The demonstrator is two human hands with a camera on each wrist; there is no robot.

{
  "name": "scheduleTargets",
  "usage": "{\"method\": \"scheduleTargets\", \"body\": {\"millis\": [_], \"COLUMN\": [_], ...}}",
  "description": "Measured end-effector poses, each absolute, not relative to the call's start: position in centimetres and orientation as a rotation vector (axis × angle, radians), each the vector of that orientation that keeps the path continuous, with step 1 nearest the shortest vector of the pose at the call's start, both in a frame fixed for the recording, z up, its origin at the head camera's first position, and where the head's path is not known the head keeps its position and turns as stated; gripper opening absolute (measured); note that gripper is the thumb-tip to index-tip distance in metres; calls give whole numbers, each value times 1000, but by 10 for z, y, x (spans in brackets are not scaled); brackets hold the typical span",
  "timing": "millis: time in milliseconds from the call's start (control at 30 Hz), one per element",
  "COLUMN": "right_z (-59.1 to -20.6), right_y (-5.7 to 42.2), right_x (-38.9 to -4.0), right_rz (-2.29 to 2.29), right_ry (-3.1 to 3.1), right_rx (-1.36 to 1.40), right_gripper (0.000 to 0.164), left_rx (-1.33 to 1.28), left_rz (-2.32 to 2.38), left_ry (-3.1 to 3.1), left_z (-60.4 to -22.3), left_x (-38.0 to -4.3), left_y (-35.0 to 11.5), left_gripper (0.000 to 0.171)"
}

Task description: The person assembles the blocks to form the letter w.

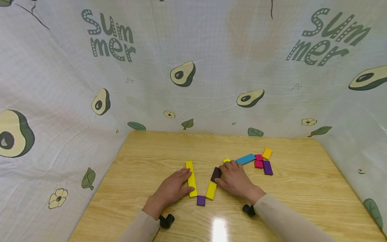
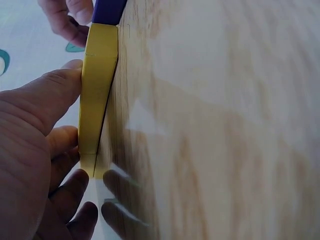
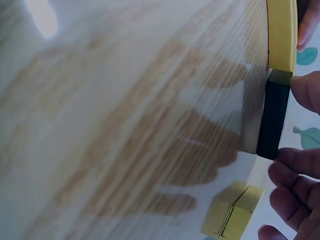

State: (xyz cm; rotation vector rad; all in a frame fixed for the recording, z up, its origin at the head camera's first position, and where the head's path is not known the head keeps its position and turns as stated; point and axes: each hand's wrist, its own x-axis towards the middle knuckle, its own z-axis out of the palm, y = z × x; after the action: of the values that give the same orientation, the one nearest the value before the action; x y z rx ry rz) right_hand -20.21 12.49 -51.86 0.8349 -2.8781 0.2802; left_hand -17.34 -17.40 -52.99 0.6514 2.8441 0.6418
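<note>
A long yellow block strip [image 1: 191,181] lies on the table, with faint cross seams in the left wrist view. My left hand [image 1: 172,188] touches its left edge, thumb near the close end and fingers farther up. A purple square block [image 1: 201,200] sits at the strip's close end. From there a yellow block [image 1: 211,191] slants up to the right. Continuing that slant is a dark block [image 3: 273,115], pinched end to end between the thumb and fingertips of my right hand [image 1: 237,179]. Another yellow block [image 1: 226,161] shows partly behind the right hand.
Right of the right hand lie a blue block [image 1: 245,159], two red blocks [image 1: 258,164], an orange block [image 1: 267,153] and a purple block [image 1: 267,167]. A printed cloth [image 1: 211,101] hangs behind the wooden table [image 1: 302,188] and at both sides.
</note>
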Motion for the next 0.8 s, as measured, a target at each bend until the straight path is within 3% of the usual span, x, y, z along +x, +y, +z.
{"method": "scheduleTargets", "body": {"millis": [800], "right_z": [-520], "right_y": [126], "right_x": [-200], "right_rz": [266], "right_ry": [-2813], "right_rx": [894], "right_gripper": [43], "left_rx": [639], "left_rz": [637], "left_ry": [2854], "left_z": [-530], "left_x": [-172], "left_y": [-173], "left_gripper": [70]}}
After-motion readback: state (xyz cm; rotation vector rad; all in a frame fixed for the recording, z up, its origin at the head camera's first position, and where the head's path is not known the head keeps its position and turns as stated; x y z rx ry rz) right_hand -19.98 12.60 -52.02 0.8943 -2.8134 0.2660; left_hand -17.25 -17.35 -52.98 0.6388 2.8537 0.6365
